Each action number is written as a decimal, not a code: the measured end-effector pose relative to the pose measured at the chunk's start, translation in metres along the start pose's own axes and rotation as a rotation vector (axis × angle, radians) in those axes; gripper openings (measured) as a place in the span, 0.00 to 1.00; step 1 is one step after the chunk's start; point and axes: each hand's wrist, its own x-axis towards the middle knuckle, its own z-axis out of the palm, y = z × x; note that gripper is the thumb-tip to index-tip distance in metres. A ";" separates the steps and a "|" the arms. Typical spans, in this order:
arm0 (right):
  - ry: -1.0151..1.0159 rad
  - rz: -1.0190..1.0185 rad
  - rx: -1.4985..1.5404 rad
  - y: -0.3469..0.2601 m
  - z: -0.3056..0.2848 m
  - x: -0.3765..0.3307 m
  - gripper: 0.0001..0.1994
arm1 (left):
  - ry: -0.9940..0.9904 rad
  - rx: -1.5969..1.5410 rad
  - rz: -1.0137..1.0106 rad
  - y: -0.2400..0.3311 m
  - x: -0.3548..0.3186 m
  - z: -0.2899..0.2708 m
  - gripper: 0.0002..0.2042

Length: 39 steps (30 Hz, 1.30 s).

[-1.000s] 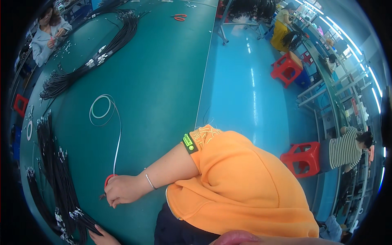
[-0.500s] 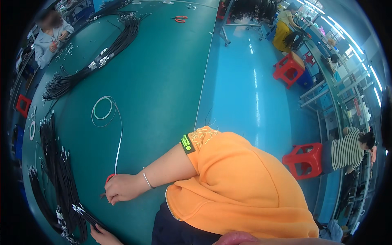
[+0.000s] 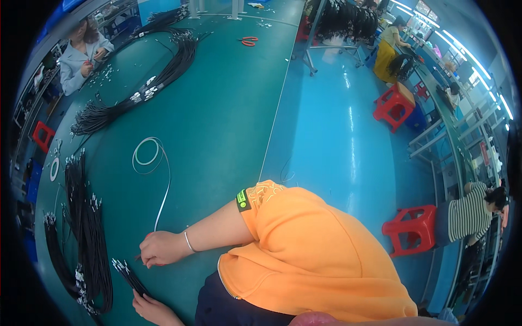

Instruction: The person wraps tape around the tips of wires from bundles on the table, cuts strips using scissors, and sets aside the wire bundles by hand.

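My right hand (image 3: 163,248) is closed around a red-handled cutting tool (image 3: 149,235), with its short dark tip showing past my fingers. One end of a thin white strip (image 3: 163,201) reaches the back of this hand, and its far end lies in loose coils on the green table. I cannot tell whether my fingers hold the strip. At the lower edge, my left hand (image 3: 152,309) grips a small bundle of black cables (image 3: 130,278). Their pale tips point up and left, a short way below the cutting tool. Part of the bundle is hidden behind my fingers.
Larger black cable bundles (image 3: 89,239) lie on the green table (image 3: 228,98) at the left. Another long bundle (image 3: 168,76) curves across the far side. Red-handled cutters (image 3: 249,41) rest farther back. A co-worker (image 3: 84,54) sits far left; red stools (image 3: 413,231) stand right.
My left hand has brought its cable bundle away from the larger pile, rightward and closer to the cutting tool. My right hand keeps its grip almost in place. The whole view has shifted slightly.
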 end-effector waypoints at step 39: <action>0.145 -0.165 0.050 -0.012 0.014 -0.016 0.05 | 0.237 -0.168 0.310 -0.045 0.008 0.055 0.14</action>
